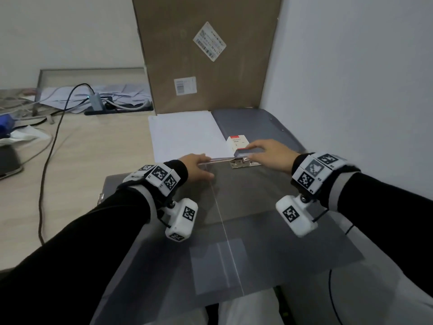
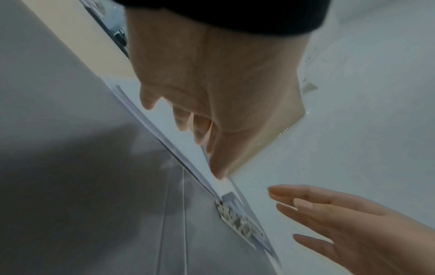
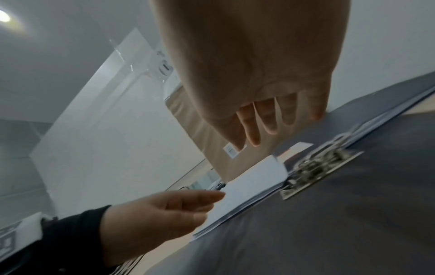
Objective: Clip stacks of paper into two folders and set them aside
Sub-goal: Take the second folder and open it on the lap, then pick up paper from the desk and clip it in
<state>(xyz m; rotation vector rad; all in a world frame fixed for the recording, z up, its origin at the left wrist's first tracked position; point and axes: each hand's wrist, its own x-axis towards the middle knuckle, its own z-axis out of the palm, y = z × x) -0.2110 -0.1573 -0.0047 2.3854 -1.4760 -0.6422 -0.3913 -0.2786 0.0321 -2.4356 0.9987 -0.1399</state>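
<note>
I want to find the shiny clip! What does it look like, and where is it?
Start at the tall cardboard box against the wall and come toward the grey folder nearest the person. At its far edge, between the left hand and right hand, sits the clip: the only shiny metal thing there.

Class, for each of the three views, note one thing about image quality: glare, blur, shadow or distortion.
Head view: wide-angle bending at the edges, and pale glare on the near grey folder. Left wrist view: motion blur smears the metal clip, and a dark shadow lies on the folder. Right wrist view: the right hand looms soft and large, with a bright lamp flaring top left.
</note>
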